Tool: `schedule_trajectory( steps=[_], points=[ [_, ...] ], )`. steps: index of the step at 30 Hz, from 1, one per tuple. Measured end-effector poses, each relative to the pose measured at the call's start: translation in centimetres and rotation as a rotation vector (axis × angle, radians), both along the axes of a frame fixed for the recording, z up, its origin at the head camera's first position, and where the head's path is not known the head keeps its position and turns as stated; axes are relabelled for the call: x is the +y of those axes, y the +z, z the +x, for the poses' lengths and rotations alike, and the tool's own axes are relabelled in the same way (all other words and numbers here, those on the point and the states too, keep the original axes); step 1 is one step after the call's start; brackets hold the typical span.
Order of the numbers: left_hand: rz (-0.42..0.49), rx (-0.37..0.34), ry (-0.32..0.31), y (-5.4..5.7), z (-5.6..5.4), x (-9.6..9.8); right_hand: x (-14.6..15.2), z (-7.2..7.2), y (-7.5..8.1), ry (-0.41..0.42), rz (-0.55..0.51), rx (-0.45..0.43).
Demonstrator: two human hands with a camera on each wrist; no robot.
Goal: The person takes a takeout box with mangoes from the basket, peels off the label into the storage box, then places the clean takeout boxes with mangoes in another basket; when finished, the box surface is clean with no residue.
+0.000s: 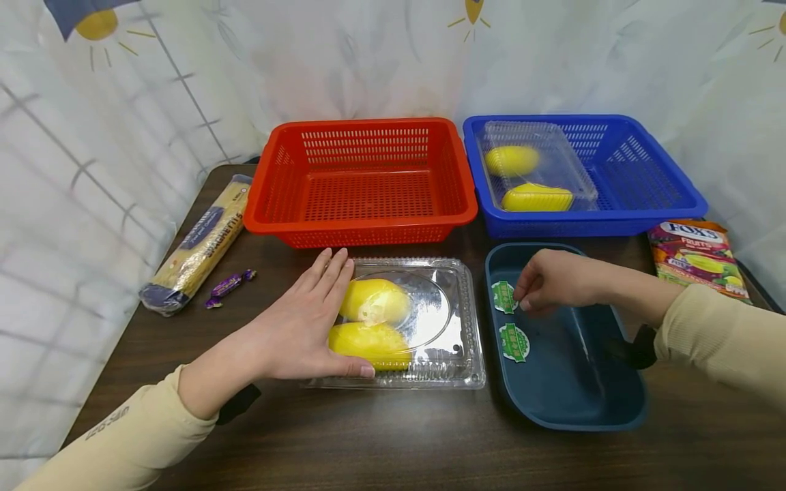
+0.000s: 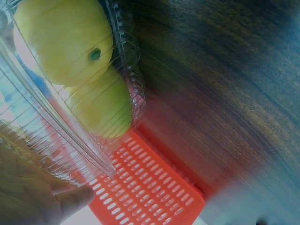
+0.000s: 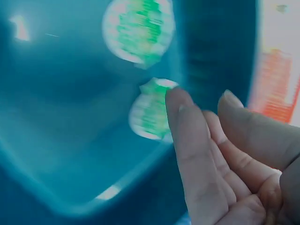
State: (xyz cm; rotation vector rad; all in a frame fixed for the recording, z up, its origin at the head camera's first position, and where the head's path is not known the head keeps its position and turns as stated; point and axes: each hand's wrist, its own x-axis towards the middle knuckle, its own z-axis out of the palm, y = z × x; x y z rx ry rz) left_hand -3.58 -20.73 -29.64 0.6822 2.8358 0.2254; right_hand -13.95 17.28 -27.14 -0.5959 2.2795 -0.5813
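In the head view my left hand [image 1: 301, 327] lies with straight fingers over the left side of a lidded clear plastic clamshell box [image 1: 432, 334]. Two yellow mangoes, an upper mango [image 1: 377, 300] and a lower mango [image 1: 371, 346], are inside it. My right hand [image 1: 561, 278] hovers over a dark blue tray [image 1: 571, 382], fingertips at a green-and-white label [image 1: 503, 297]. A second label [image 1: 514, 342] lies nearer me in the tray. In the right wrist view the thumb stands apart from the index finger, whose tip overlaps one label [image 3: 152, 112]; whether it touches is unclear.
Behind stand a red basket [image 1: 368, 228] and a blue basket [image 1: 638, 218] holding another clear box [image 1: 565, 157] of mangoes. A spaghetti pack [image 1: 199, 242] and purple-wrapped candies [image 1: 227, 284] lie left. At the right is a Fox's candy bag [image 1: 696, 256].
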Motion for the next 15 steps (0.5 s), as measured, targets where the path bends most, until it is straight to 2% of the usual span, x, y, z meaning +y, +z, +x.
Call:
schedule_trajectory(
  steps=[3, 8, 11, 15],
  points=[
    [-0.004, 0.003, 0.0, 0.0, 0.0, 0.0, -1.0, -0.3, 1.4, -0.022, -0.009, 0.094],
    [-0.002, 0.011, -0.002, -0.1, 0.0, 0.0, -3.4, -0.5, 2.9, 0.001, -0.067, 0.294],
    [-0.002, 0.017, -0.002, -0.1, 0.1, 0.0, -5.2, -0.7, 2.7, 0.026, -0.106, 0.374],
    [0.0, 0.018, -0.004, -0.1, 0.1, 0.1, -7.3, -0.9, 1.6, 0.057, -0.125, 0.372]
  ],
)
